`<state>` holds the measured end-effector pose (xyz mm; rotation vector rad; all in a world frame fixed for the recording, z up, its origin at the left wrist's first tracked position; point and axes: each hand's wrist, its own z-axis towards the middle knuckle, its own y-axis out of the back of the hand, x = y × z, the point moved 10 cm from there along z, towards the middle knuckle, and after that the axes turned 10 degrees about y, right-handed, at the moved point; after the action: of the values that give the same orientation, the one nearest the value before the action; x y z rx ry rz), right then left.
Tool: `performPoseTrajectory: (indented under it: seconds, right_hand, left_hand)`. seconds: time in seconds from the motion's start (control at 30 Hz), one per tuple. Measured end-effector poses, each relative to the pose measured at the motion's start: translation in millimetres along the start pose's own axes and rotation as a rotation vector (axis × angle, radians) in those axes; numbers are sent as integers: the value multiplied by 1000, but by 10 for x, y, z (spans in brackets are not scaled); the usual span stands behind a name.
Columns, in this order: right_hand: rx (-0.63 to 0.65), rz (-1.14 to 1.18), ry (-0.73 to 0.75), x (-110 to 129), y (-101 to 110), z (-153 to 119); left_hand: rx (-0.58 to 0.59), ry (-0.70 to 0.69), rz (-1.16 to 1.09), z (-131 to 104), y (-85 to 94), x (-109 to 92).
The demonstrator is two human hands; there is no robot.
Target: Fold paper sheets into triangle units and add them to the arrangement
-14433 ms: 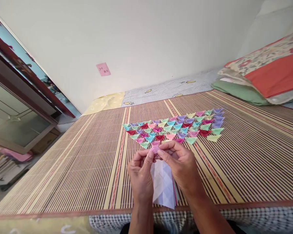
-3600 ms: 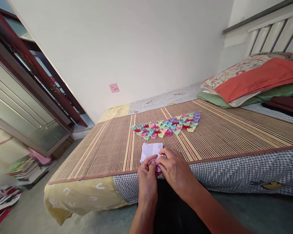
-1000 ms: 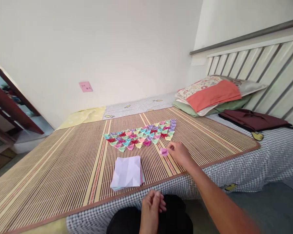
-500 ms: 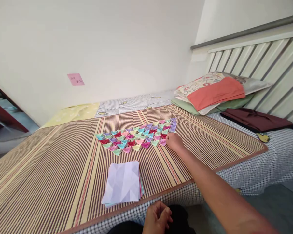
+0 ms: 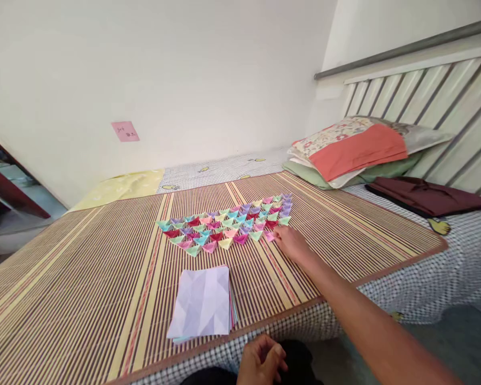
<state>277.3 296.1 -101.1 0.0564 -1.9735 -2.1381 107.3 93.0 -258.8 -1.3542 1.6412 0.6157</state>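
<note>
Pillows (image 5: 358, 152) and maroon cloth (image 5: 427, 195) lie beyond the right hand (image 5: 292, 243).

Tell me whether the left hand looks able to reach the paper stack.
Probably yes: the left hand, nothing visible in it, is near the paper stack, whose top lies uncovered. The right hand, at a pink folded piece, is out of the way.

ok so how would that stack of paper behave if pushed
The paper stack would probably slide out of line, since its right edges fan unevenly. The top sheet looks thin, so likely light, and may bend along its visible creases.
</note>
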Motion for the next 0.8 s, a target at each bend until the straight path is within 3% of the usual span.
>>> performPoseTrajectory:
  seconds: [0.17, 0.5, 0.8]
  right_hand:
    - [-3, -30, 45, 54, -139, 35]
    - [-102, -48, 58, 89, -121, -18]
    - [-114, -3, 45, 156, -302, 50]
  left_hand:
    - [-2, 15, -3, 15, 20, 34]
    - [-10, 37, 3, 38, 47, 75]
    - [-22, 52, 40, 21, 69, 56]
